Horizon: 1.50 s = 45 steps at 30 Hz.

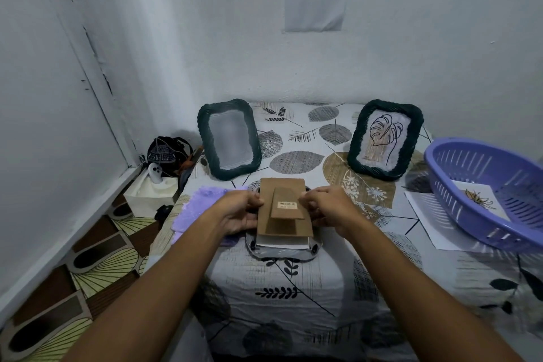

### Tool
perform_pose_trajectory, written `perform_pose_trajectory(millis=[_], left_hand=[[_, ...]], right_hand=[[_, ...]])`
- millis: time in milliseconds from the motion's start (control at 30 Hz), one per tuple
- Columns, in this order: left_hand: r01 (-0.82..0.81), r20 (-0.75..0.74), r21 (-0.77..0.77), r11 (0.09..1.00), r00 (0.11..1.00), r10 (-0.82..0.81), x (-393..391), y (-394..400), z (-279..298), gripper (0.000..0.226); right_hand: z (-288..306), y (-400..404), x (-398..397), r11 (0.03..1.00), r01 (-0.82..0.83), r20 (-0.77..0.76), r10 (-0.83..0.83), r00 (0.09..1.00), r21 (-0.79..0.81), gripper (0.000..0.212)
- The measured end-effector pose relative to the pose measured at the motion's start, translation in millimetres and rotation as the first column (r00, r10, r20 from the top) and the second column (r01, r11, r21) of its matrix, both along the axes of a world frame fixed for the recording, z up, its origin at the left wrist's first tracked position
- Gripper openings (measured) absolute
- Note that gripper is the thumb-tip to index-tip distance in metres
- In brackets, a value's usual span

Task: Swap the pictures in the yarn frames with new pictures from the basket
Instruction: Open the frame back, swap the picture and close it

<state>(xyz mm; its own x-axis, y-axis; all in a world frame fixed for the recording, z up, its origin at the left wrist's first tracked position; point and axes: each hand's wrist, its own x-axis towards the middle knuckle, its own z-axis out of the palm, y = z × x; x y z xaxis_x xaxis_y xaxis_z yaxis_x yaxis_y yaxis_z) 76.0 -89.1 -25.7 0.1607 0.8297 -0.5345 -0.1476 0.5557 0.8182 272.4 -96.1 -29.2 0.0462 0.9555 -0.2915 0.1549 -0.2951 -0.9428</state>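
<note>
A brown cardboard backing board with its stand flap lies over a face-down yarn frame on the table. My left hand grips the board's left edge and my right hand grips its right edge. A white picture sheet shows under the board's near edge. Two dark green yarn frames stand at the back: the left frame shows a blank grey pane, the right frame shows a leaf drawing. The purple basket at right contains a picture.
A white sheet lies under the basket's left side. A lilac cloth lies left of my hands. Off the table's left edge stand a white box, a dark pouch and a white controller. Walls close behind and left.
</note>
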Motion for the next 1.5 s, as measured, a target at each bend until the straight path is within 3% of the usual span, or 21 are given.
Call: perform_pose_trajectory(millis=[100,233,367,400,467,567,667,733,800,1067,1233,1367,1500], left_hand=[[0.001,-0.008,0.019,1.000,1.000,-0.001,1,-1,0,0.016],[0.042,-0.154,0.105,0.994,0.988,-0.026,7,-5,5,0.008],[0.139,-0.308,0.206,0.969,0.949,-0.071,16,-11,9,0.036],[0.198,-0.411,0.258,0.945,0.908,-0.078,19,-11,7,0.044],[0.389,-0.691,0.381,0.839,0.723,-0.021,23,-11,2,0.060],[0.692,-0.880,0.435,0.576,0.463,0.107,31,-17,-4,0.081],[0.888,-0.967,0.247,0.388,0.249,0.046,39,-19,-11,0.103],[0.930,-0.991,0.128,0.345,0.130,0.019,44,-20,-18,0.109],[0.946,-0.997,0.072,0.317,0.076,0.001,47,-21,-24,0.110],[0.941,-0.993,0.033,0.336,0.068,-0.093,52,-20,-31,0.114],[0.940,-0.992,0.034,0.340,0.073,-0.103,52,-20,-31,0.114],[0.939,-0.992,0.032,0.341,0.072,-0.105,52,-20,-31,0.113],[0.936,-0.990,0.055,0.347,0.097,-0.104,52,-20,-30,0.110]], right_hand=[[0,1,2,0.997,-0.016,-0.151,0.005,0.988,-0.072,0.017],[-2,1,12,0.996,-0.013,-0.186,-0.004,0.983,-0.092,0.024],[-1,-4,39,0.995,0.022,-0.157,-0.036,0.987,-0.095,0.023],[-1,-5,47,0.995,0.037,-0.146,-0.050,0.988,-0.096,0.023],[-1,-7,63,0.993,0.063,-0.134,-0.076,0.988,-0.097,0.024],[-1,-9,85,0.987,0.116,-0.121,-0.129,0.984,-0.109,0.024],[-3,-9,99,0.981,0.151,-0.079,-0.161,0.984,-0.121,0.024],[-5,-9,105,0.979,0.163,-0.049,-0.170,0.984,-0.123,0.025],[-7,-8,109,0.978,0.165,-0.031,-0.170,0.985,-0.131,0.025],[-9,-6,110,0.981,0.152,0.103,-0.140,0.985,-0.123,0.022],[-7,-3,109,0.987,0.141,0.315,-0.108,0.943,-0.082,0.006],[-6,-1,109,0.993,0.096,0.483,-0.052,0.874,-0.066,0.009],[0,-3,110,0.994,0.100,0.472,-0.070,0.879,-0.039,0.002]])
